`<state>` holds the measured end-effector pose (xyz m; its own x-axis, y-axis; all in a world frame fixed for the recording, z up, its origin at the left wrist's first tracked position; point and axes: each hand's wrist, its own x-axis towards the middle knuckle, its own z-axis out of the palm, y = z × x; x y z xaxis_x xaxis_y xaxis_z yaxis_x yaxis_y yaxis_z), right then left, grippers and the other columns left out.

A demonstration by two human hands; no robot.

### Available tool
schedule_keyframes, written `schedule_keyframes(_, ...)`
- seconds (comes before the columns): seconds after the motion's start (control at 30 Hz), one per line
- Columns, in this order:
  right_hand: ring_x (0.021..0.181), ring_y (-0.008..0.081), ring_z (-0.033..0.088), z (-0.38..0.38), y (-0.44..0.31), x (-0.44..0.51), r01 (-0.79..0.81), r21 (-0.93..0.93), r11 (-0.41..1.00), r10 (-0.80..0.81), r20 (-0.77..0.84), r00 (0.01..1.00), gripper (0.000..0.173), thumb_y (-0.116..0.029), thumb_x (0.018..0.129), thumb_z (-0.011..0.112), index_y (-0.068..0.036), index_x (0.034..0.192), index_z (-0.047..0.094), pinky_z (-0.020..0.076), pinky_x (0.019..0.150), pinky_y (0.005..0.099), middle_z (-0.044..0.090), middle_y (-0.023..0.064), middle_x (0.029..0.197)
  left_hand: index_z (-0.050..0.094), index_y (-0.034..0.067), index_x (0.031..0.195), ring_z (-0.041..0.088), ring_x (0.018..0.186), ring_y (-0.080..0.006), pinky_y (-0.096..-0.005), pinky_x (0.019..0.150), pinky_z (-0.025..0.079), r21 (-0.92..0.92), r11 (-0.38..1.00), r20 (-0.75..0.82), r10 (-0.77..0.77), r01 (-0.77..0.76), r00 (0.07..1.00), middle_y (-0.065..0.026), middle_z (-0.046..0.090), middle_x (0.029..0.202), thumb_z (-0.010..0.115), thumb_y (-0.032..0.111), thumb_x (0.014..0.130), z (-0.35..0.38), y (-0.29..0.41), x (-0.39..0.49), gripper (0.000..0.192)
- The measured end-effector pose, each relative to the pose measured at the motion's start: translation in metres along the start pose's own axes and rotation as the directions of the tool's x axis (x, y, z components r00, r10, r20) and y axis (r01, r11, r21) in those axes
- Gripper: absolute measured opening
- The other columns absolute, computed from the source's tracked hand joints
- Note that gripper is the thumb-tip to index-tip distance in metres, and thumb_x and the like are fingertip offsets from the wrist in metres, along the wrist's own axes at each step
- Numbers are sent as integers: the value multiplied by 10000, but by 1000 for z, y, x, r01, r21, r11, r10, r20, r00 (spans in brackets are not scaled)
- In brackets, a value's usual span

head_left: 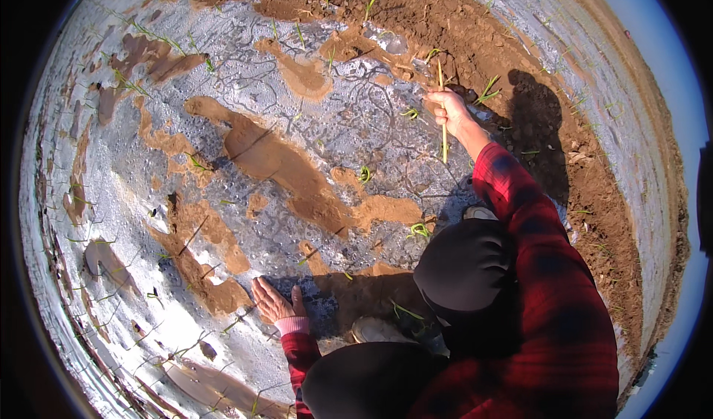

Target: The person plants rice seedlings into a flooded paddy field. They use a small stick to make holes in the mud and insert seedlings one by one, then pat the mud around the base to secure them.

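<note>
My right hand (454, 112) grips a thin pale stick (444, 146), likely wood or bamboo, over the right edge of a clear plastic mulch film (362, 123). The stick's far end reaches beyond my fist toward a curled green seedling (433, 54); whether its tip touches anything is unclear. Just left of my fist, another seedling (411, 113) pokes up at the film. My left hand (274, 301) is laid palm down on the film, thumb apart, holding nothing. Two more curled seedlings, one mid-film (365, 175) and one by my knee (418, 230), stand between my hands.
Brown soil patches (278, 162) lie on the film. A bare soil furrow (479, 34) runs along its far and right side, with another film-covered bed (624, 135) beyond. My bent knees (468, 266) and a shoe (381, 330) are close below. My shadow (537, 135) falls across the furrow.
</note>
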<state>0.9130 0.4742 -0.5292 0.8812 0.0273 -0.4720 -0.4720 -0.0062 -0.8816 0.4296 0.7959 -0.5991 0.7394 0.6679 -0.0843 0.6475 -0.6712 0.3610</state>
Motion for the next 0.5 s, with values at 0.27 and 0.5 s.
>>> schedule_keyframes(0.27, 819, 112, 585, -8, -23, -77, 261, -888, 378, -252, 173, 952, 297, -279, 835, 701, -26, 988, 674, 462, 742, 297, 668, 50, 856, 157, 8, 1503, 128, 1450, -379, -505, 1166, 111, -73, 997, 42, -26, 29, 999, -193, 143, 1574, 683, 365, 809, -3, 3, -1, 941)
schedule_keyframes(0.5, 1122, 327, 578, 79, -126, -86, 445, -882, -156, -315, 471, 824, 447, -380, 942, 424, -146, 1289, 580, 459, 934, 425, 606, 153, 1246, 182, 4, 1495, 149, 1445, -377, -500, 1165, 123, -59, 997, 12, -49, 50, 999, -201, 168, 1566, 693, 334, 799, -6, 10, -1, 925)
